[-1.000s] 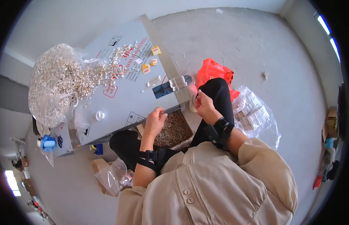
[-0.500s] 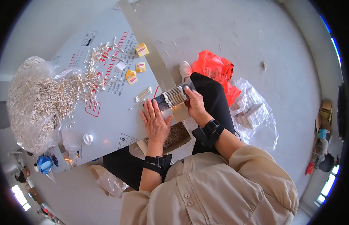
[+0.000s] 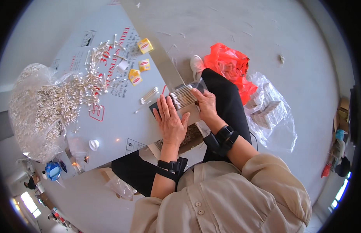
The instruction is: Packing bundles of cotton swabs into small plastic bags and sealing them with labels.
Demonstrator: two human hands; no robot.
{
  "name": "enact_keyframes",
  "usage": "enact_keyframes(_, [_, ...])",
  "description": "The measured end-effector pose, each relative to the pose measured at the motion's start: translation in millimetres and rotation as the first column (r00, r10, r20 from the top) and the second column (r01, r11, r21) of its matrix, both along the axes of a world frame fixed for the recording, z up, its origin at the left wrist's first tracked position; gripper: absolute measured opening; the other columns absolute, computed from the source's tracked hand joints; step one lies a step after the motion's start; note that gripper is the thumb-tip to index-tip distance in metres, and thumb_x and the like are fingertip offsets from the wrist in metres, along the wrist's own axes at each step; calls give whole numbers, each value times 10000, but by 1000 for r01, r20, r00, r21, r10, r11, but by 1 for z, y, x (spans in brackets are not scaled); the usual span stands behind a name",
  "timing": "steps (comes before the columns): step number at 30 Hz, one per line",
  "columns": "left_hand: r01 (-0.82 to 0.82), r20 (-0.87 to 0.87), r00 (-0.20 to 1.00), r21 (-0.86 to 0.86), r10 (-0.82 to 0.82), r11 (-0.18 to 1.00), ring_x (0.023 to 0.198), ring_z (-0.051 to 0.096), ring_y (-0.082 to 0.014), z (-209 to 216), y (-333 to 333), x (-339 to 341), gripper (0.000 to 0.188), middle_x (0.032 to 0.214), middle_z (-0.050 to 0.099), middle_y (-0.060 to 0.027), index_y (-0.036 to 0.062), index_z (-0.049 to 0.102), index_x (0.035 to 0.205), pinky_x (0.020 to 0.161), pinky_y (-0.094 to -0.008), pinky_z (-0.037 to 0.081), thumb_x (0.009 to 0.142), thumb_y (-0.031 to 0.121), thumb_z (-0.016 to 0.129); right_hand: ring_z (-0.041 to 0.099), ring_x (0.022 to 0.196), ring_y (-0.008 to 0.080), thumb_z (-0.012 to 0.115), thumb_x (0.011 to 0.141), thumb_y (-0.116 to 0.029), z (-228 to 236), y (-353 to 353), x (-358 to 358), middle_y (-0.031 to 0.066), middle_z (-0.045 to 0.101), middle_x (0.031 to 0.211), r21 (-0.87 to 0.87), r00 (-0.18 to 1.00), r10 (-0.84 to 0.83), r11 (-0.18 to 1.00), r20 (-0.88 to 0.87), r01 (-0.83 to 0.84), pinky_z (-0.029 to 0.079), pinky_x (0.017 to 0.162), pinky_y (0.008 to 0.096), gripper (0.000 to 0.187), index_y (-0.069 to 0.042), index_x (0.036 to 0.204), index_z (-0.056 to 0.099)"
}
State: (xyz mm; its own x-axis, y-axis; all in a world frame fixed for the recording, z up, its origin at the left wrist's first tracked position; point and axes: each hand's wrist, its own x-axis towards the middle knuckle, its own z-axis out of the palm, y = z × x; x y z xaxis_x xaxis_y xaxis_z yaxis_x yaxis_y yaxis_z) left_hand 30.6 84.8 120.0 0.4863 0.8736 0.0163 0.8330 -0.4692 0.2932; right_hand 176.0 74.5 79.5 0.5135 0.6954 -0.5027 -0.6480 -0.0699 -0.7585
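Observation:
A neat row of cotton swabs (image 3: 182, 96) lies side by side on a dark flat tray (image 3: 200, 84) at the table's edge. My right hand (image 3: 207, 108) grips the tray's right end, thumb on top beside the swabs; its other fingers are partly hidden. Flat across the left part of the tray lies my left hand (image 3: 172, 123), its fingers stretched out and touching the ends of the row. Just beyond the left fingertips, a small bundle of swabs (image 3: 150, 95) rests on the table, with a single swab (image 3: 141, 109) near it.
A large heap of swabs (image 3: 58, 103) spills from a clear bag (image 3: 23, 116) on the left of the metal-topped table (image 3: 110, 132). Small yellow boxes (image 3: 145, 46) and a white cap (image 3: 93, 145) stand there. Below my hands is a cardboard box (image 3: 193, 141); a red bag (image 3: 227, 64) lies right.
The view has shifted slightly. My left fingers have moved rightward along the tray, up against the swab row. My right hand still holds the tray's end.

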Motion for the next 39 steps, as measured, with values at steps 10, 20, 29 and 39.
enact_keyframes(10, [-253, 378, 866, -235, 328, 939, 991, 558, -312, 12, 150, -61, 328, 1003, 597, -117, 42, 613, 1074, 878, -441, 452, 771, 84, 730, 511, 600, 41, 708, 901, -291, 2, -9, 8, -67, 613, 774, -28, 993, 88, 996, -82, -90, 416, 554, 213, 209, -86, 920, 671])
enact_keyframes(20, [-300, 140, 935, -177, 325, 938, 1050, 550, -311, 2, 185, -48, 415, 1038, 571, -90, 116, 642, 1031, 908, -416, 461, 663, 139, 832, 565, 631, 54, 691, 911, -285, -1, -6, 12, -46, 645, 805, -9, 989, 99, 995, -109, -101, 450, 576, 221, 196, -93, 934, 653])
enact_keyframes(29, [-179, 96, 976, -169, 197, 969, 983, 568, -315, 7, 199, -53, 337, 955, 592, -105, 72, 653, 923, 860, -407, 473, 636, 53, 828, 557, 600, 58, 705, 899, -261, 8, -6, 6, -33, 649, 798, 20, 983, 63, 998, -173, -60, 450, 551, 225, 192, -80, 924, 645])
enact_keyframes(39, [-92, 538, 417, -777, 733, 623, 559, 561, -102, 29, 109, -36, 332, 825, 650, -94, -42, 561, 1028, 451, -215, 420, 740, -113, 710, 615, 708, 104, 705, 891, -180, 6, -3, 10, 15, 675, 843, 31, 976, 36, 999, -214, -30, 496, 645, 274, 175, -19, 958, 691])
